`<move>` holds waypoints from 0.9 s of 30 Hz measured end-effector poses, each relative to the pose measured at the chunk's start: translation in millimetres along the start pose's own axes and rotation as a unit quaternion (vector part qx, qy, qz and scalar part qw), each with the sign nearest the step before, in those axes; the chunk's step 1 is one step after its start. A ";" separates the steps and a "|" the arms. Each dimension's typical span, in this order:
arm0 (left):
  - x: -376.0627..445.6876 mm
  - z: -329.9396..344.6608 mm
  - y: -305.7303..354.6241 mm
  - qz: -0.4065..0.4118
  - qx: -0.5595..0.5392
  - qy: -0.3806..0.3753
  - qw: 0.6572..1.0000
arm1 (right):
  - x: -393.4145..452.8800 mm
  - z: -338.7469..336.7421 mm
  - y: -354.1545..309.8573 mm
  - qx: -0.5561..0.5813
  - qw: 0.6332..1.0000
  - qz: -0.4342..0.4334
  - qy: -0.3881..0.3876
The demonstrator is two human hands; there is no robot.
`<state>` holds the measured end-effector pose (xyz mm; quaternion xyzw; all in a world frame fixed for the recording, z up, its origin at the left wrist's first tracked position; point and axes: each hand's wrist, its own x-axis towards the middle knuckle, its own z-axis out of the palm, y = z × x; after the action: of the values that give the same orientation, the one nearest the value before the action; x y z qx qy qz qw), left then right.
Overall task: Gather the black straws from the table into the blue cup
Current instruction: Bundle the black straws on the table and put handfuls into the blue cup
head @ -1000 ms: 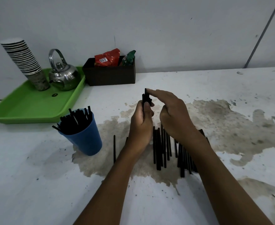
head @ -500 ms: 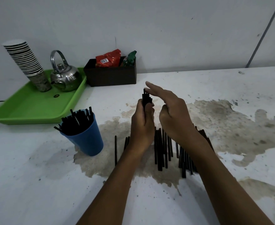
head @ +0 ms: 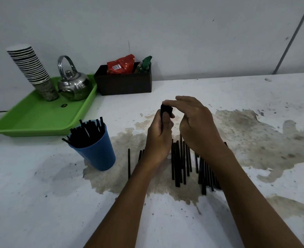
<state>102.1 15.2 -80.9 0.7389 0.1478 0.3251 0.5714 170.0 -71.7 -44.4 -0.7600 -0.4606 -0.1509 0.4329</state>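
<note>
we hold a bundle (head: 166,110) of black straws upright in our left hand (head: 158,138), fingers curled round it, above the table (head: 40,203). our right hand (head: 195,122) hovers beside it with fingers straight, their tips resting flat on the top ends of the bundle. more straws (head: 180,161) lie in a loose row on the table under and just behind our wrists, over a brown stain (head: 255,140); 1 straw (head: 129,163) lies a little apart on the left of the row. the blue cup (head: 97,154) stands near, to the left of our left hand, already filled with straws that lean out past its rim. farther left a green tray (head: 31,120) carries a steel kettle (head: 73,85) and a stack of paper cups (head: 33,70). a dark box (head: 124,81) with packets (head: 121,66) in it sits against the wall (head: 183,33).
</note>
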 end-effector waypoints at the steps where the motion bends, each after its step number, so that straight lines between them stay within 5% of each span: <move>1: 0.1 0.2 0.1 -0.002 -0.002 0.000 1.000 | -0.1 0.1 0.0 0.002 1.000 0.004 -0.003; 8: -2.6 -4.0 9.9 -0.030 -0.003 0.050 0.998 | 0.8 -1.2 -10.4 0.228 0.959 0.164 -0.030; 14: -4.8 -30.2 45.0 0.008 -0.103 0.087 0.991 | -2.6 7.5 -18.6 0.334 0.921 0.202 -0.008; 21: -18.0 -71.9 96.5 0.067 -0.117 0.084 0.987 | -27.0 39.1 -50.0 0.300 0.929 0.165 -0.142; 27: -24.5 -123.0 121.7 0.099 -0.180 0.169 0.964 | -36.8 67.2 -79.5 0.270 0.914 0.160 -0.258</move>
<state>-14.6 55.9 42.7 0.5691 0.1069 0.5215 0.6267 73.1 -23.1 -65.1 -0.6903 -0.4519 0.2521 0.5057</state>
